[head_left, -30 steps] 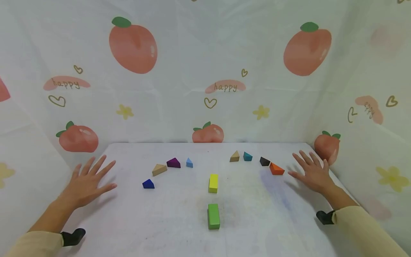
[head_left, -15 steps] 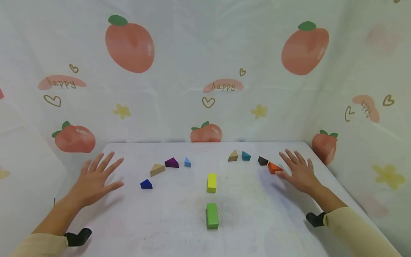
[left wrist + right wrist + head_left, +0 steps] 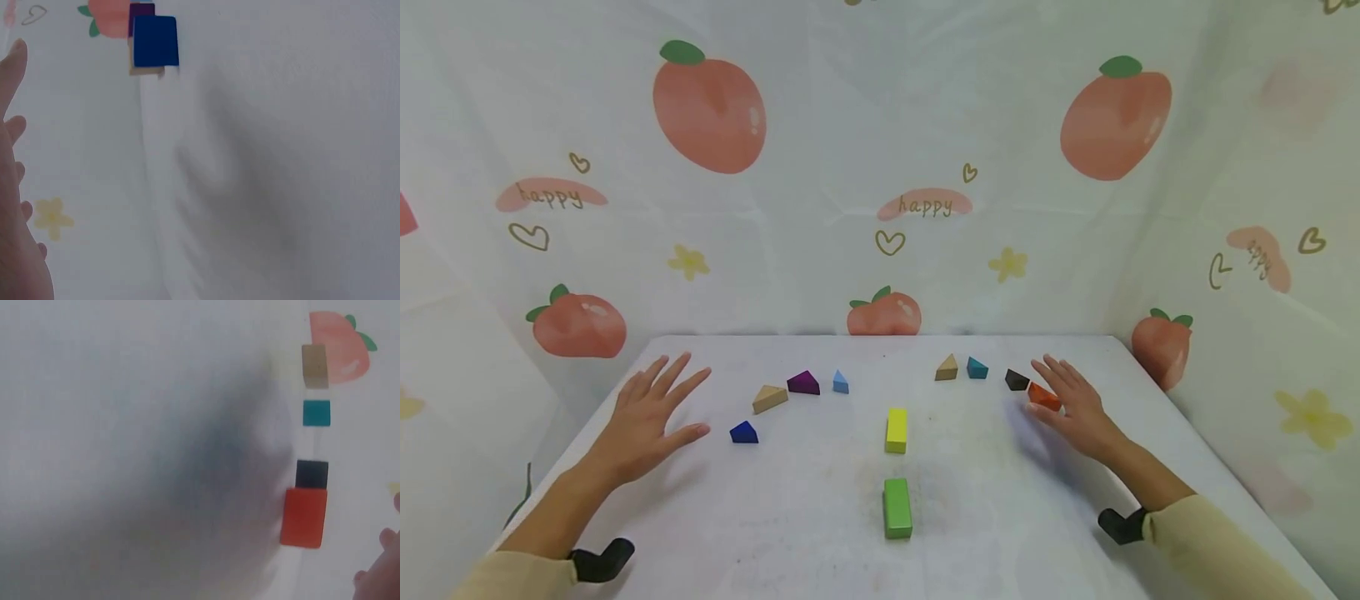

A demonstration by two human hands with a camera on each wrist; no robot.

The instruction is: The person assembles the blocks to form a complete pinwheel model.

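Observation:
My left hand (image 3: 651,417) hovers over the left side of the white table, fingers spread and holding nothing. To its right lies a dark blue triangular block (image 3: 744,432), which the left wrist view also shows in front of a purple block (image 3: 141,10). My right hand (image 3: 1075,412) is over the right side, fingers extended, palm without anything in it. In the head view its thumb overlaps an orange-red triangular block (image 3: 1043,396). A black block (image 3: 1017,380) sits just beyond the fingertips. Between the hands stand a yellow block (image 3: 897,431) and a green block (image 3: 897,508).
At the back left are a wooden triangular block (image 3: 770,399) and a light blue one (image 3: 840,382). Another wooden block (image 3: 947,367) and a teal block (image 3: 977,368) lie back right. A fruit-patterned curtain (image 3: 820,167) surrounds the white table (image 3: 805,500).
Both hands have moved inward over the table, the left toward the dark blue block, the right toward the orange-red block. The blocks stay where they were; the head view shifts slightly.

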